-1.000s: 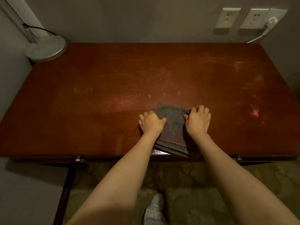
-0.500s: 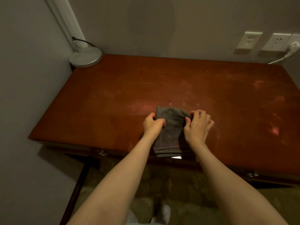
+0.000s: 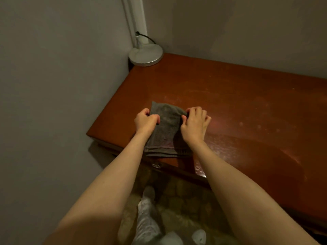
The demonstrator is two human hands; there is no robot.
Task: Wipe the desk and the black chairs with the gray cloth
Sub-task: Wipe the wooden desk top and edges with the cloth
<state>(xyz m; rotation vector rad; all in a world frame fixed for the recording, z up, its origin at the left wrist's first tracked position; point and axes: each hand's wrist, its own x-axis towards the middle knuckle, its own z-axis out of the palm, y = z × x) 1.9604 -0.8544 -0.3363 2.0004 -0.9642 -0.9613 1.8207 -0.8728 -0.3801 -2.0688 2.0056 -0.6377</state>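
I've only one view: the head camera, wide-angle, looking forward and steeply down from over the near edge of the desk (image 3: 230,96) toward its far-left corner, the lamp base (image 3: 145,54) and the left wall (image 3: 53,85). It sits close: the left hand (image 3: 146,121) and right hand (image 3: 193,125), gripping the gray cloth (image 3: 166,128), lie mid-frame.

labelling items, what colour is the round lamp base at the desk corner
Plain silvery grey; the lamp base shows best in the head view.
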